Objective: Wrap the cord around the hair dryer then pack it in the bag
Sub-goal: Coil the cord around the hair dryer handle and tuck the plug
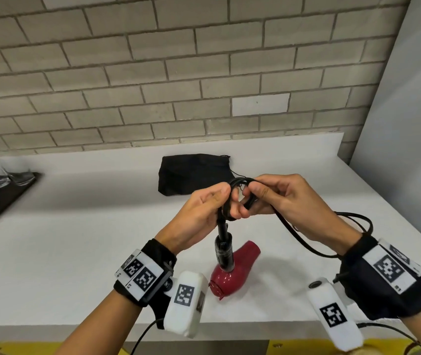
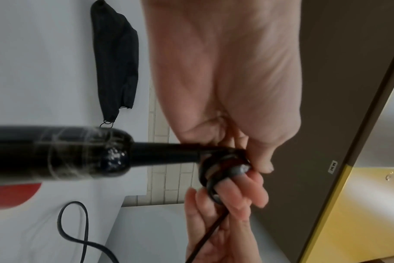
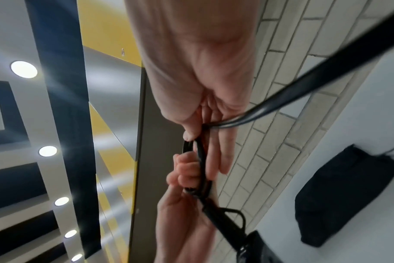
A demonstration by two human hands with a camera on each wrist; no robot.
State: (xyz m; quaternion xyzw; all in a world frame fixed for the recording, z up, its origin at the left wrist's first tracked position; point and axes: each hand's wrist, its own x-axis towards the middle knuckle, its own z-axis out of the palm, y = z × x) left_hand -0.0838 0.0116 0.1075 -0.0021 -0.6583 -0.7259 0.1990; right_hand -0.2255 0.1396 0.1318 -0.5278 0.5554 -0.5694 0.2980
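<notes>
The red hair dryer hangs nose-down just above the white surface, so its weight keeps the cord taut. Above it, the left hand pinches small cord loops while the right hand grips the slack, feeding another turn. The black drawstring bag waits at 12 o'clock.

The white counter runs up to a brick wall. A black bag lies flat near the back edge — about the middle. A dark tray sits at the left edge. A loop of black cord rests toward the right edge. The red hair dryer is near the front edge — whether it touches the counter is unclear.
</notes>
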